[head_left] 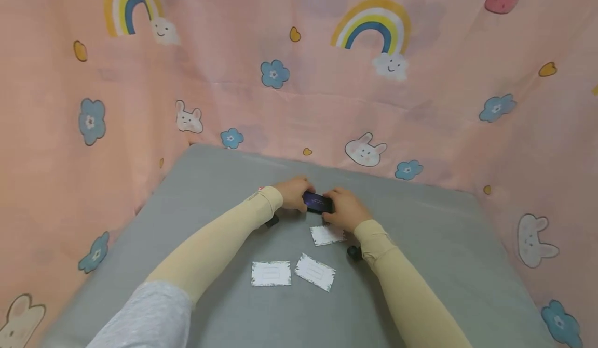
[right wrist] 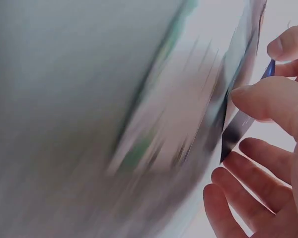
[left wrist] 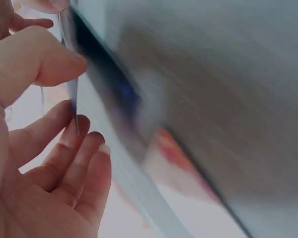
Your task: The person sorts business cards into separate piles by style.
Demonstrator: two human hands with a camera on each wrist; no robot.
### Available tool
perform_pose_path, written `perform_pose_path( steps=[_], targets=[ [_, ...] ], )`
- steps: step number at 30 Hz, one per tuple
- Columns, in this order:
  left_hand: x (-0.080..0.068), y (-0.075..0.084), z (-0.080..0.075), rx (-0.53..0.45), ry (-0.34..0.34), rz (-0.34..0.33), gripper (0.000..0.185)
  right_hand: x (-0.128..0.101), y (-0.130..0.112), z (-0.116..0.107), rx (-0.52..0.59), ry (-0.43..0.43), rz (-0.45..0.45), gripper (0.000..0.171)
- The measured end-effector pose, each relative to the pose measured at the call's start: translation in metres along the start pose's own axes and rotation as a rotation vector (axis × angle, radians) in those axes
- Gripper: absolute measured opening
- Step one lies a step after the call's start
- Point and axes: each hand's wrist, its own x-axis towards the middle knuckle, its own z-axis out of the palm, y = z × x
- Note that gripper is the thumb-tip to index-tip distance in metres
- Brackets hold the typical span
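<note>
A dark purple-blue card [head_left: 317,202] is held off the grey surface between both hands. My left hand [head_left: 294,194] pinches its left end between thumb and fingers. On its right end, my right hand [head_left: 348,211] has a similar pinch. The right wrist view shows the card [right wrist: 238,130] tilted, nearly edge-on, with the thumb on one face and fingertips behind it. Under the right hand lies a white card [head_left: 327,235] with a leafy green border, partly covered by that hand. The left wrist view is blurred around the card.
Two more white bordered cards, a left one [head_left: 271,273] and a tilted one [head_left: 315,272], lie nearer on the grey cloth [head_left: 224,306]. An orange-red patterned piece [left wrist: 176,156] shows by the left hand. A pink printed curtain [head_left: 308,104] encloses the back and sides.
</note>
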Motion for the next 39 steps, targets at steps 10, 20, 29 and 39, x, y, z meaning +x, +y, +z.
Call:
perform_pose_path(
  steps=[10, 20, 29, 39],
  targets=[
    [-0.007, -0.027, 0.009, 0.066, -0.006, -0.001, 0.067, 0.025, -0.026, 0.009, 0.026, -0.058, -0.001, 0.058],
    [-0.008, -0.029, 0.009, 0.069, -0.011, 0.008, 0.062, 0.026, -0.023, 0.013, 0.059, -0.059, -0.029, 0.053],
    [-0.015, -0.026, 0.011, 0.054, 0.011, -0.012, 0.063, 0.022, -0.021, 0.015, 0.066, -0.057, -0.039, 0.052],
    [-0.028, 0.022, 0.028, 0.058, -0.018, 0.128, 0.057, -0.037, -0.003, 0.003, 0.136, -0.004, -0.091, 0.054]
  ],
)
